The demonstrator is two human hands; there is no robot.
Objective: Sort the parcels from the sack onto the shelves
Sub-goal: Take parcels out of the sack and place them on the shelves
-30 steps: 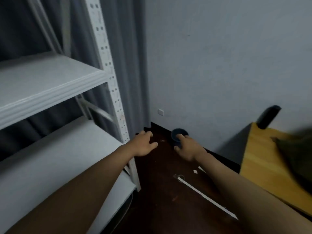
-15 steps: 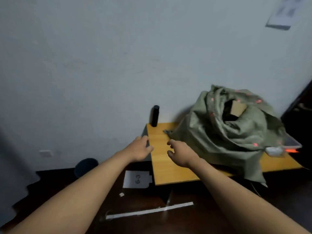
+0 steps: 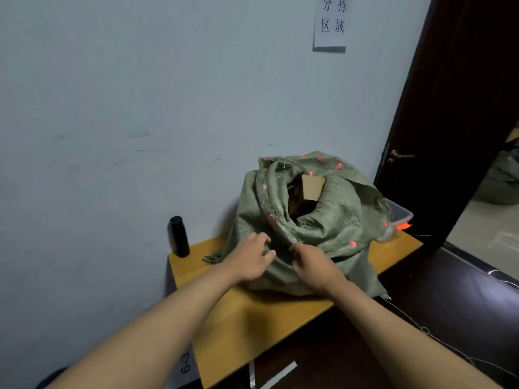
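Honestly risky; left hand point(image 3: 250, 259) and right hand point(image 3: 311, 265) both resting loose-fingered on green woven sack point(image 3: 323, 220), heaped mid-bench point(image 3: 252, 318) with cardboard parcel point(image 3: 312, 187) poking out; careless yank could spill everything off front edge.

From my feed I see two bare forearms, the left forearm point(image 3: 157, 318) coming in from about 7 o'clock and the right forearm point(image 3: 393, 324) from about 5 o'clock. Neither carries a sleeve, a cuff, a watch or a band anywhere along the length in view. The left hand point(image 3: 248, 261) and the right hand point(image 3: 314, 266) wear no gloves, and I can make out no rings on the fingers point(image 3: 262, 240). The nails look short and plain, though they are too small for me to say more.
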